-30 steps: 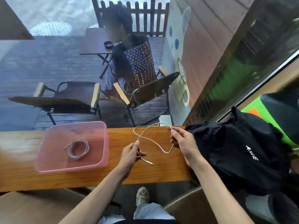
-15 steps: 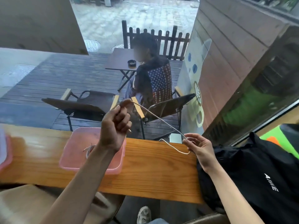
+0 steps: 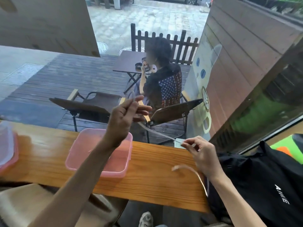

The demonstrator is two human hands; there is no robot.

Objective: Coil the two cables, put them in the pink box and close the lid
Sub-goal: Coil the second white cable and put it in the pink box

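I am looking down on the long wooden worktop (image 3: 155, 174) that is running across the view, and I am taking the pink box (image 3: 91, 163) on it as my landmark. Right of the box, a black bag (image 3: 262, 185) with white lettering is lying across the worktop's end. Left of the box, at the picture's edge, a pink lid (image 3: 7, 149) is resting on the worktop, so the box is standing open. My left forearm is crossing over the box and hiding most of its inside, so I cannot tell whether a coiled cable is lying in it.

The left hand (image 3: 124, 118) is hanging raised above the far right corner of the box, its grip pinching one end of the white cable (image 3: 157, 132) between thumb and fingers. From there the cable is stretching down and to the right, blurred, to the right hand (image 3: 203, 154), which is hovering over the worktop well right of the box, near the bag. That hand's grip is closing narrowly on the cable with thumb and forefinger. Below the right hand, the loose tail of the cable is curling out to the left and then trailing down toward the worktop's near edge, with its plug end free.
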